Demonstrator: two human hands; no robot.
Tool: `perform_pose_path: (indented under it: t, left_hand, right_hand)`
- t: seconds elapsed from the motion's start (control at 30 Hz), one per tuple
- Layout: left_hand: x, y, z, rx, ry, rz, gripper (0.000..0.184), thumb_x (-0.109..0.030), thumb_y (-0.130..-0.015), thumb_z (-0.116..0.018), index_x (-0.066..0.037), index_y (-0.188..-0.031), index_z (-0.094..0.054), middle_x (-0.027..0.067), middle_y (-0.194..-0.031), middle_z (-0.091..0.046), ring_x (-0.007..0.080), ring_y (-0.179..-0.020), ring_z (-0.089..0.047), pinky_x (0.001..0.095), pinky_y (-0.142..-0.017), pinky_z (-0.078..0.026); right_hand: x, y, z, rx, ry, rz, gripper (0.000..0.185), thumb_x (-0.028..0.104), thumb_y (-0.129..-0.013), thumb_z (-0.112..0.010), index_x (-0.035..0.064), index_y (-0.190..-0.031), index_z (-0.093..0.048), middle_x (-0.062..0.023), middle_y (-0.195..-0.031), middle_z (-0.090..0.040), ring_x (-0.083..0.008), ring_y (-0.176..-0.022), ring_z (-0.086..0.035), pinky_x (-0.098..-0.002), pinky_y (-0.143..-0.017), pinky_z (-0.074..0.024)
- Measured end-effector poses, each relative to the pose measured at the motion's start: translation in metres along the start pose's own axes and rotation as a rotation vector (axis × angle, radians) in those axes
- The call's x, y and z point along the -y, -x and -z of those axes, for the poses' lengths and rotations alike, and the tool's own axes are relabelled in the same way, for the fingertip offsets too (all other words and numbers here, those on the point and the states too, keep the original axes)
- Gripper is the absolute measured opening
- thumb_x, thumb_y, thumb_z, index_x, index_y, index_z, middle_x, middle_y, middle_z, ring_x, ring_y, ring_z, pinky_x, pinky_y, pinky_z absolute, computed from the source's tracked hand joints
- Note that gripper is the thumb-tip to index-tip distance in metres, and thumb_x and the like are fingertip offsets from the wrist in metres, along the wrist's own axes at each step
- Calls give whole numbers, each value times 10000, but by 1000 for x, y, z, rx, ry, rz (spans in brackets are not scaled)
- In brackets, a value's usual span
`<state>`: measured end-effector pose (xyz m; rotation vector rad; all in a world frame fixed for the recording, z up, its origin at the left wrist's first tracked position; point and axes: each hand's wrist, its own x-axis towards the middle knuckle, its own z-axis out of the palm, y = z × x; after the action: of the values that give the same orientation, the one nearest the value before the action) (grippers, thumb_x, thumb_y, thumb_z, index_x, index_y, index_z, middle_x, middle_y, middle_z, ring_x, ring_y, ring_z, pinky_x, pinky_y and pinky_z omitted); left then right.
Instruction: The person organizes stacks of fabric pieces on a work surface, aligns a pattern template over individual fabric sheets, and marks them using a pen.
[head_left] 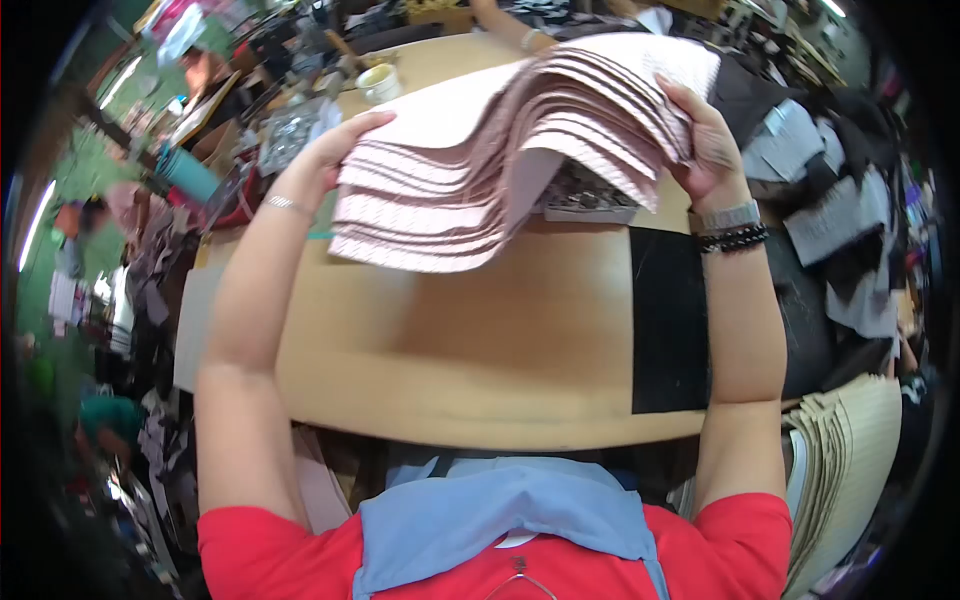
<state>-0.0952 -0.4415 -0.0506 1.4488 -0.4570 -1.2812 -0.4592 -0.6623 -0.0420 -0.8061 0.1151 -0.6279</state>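
Note:
A thick stack of pale pink, textured sheets point(430, 215) is lifted over the table, bent into a wave with its layers fanned apart at the near edge. Its left end is gripped by my left hand point(340, 150), thumb on top and the other fingers mostly hidden underneath. My right hand point(710, 150) grips the right end, fingers closed around the side. Whether the sheets are fabric, foam or card I cannot tell. Partly covered by the stack, a white box point(590, 214) of small pieces sits on the table behind it.
The wooden table point(480, 350) has a black mat point(668, 320) on its right. Behind stands a white tub point(378, 84). Another person's arm point(510, 25) reaches in at the top. Grey sheets point(840, 220) lie at right, above a stack of beige sheets point(840, 480).

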Motion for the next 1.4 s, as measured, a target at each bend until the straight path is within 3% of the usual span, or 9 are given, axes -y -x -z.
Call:
perform_pose_path:
  t: [0.4,0.5,0.63,0.77,0.83,1.03,1.13,1.2,1.4]
  left_hand:
    - [3,65,-113,155,-7,-409,455,-203,-866,-672,25,-1235,-535,130,-1131,-644,197,-986,-652,309,-868,-529]
    - [20,64,-183,178,43,-627,393,-204,-859,-690,5,-1173,-578,94,-1070,-652,173,-944,-642,303,-848,-521]
    - [68,39,-280,308,246,-725,365,-245,-861,-719,-36,-1138,-606,61,-1052,-647,150,-944,-619,299,-837,-513]
    - [154,2,-354,294,205,-408,440,-226,-846,-727,17,-1184,-581,112,-1114,-640,189,-992,-614,334,-866,-507]
    - [202,-24,-354,480,202,194,413,-156,-855,-683,55,-1185,-550,146,-1108,-633,218,-1001,-625,377,-844,-524]
    - [227,56,-290,551,-173,94,795,-292,-908,-644,-118,-1499,-143,90,-1355,-492,172,-1160,-511,305,-883,-421]
    - [242,96,-218,607,-129,-24,638,-183,-949,-589,-76,-1472,-241,103,-1353,-481,177,-1187,-501,318,-1002,-406]
    - [243,127,-176,531,-127,-57,524,-142,-963,-558,-57,-1428,-332,106,-1327,-502,185,-1194,-503,328,-1033,-398]
    - [257,187,-99,175,-37,-170,370,-109,-972,-526,-40,-1329,-458,105,-1273,-541,174,-1154,-535,308,-998,-432]
  right_hand:
    - [104,81,-62,-206,437,223,211,143,-867,-640,-1,-1021,-620,-70,-888,-659,-139,-712,-647,-246,-640,-555]
    - [124,151,-108,-363,944,491,322,259,-867,-643,44,-1107,-636,-71,-1058,-647,-140,-1031,-595,-319,-950,-468]
    - [281,232,0,-560,1040,255,417,251,-910,-588,51,-1272,-534,-112,-1247,-576,-178,-1122,-560,-351,-965,-465]
    - [306,274,27,-743,1395,-89,617,279,-879,-630,28,-1401,-417,-124,-1311,-538,-198,-1161,-540,-308,-940,-475]
    - [317,305,123,-775,1901,-212,816,153,-705,-740,17,-1424,-377,-137,-1312,-532,-212,-1146,-544,-307,-957,-448]
    - [246,359,337,-973,2388,-233,867,93,-709,-691,21,-1462,-267,-259,-1146,-621,-423,-1060,-595,-441,-919,-467]
    - [146,269,135,-1188,2794,-415,884,69,-819,-618,211,-1530,-110,-153,-1506,-307,-382,-1358,-326,-490,-1064,-364]
    - [128,248,132,-567,2537,276,766,137,-825,-633,169,-1497,-268,-124,-1521,-310,-342,-1396,-292,-572,-1099,-265]
    - [17,206,65,-91,2490,-62,644,227,-832,-670,115,-1415,-421,-169,-1424,-443,-338,-1297,-426,-419,-1042,-366]
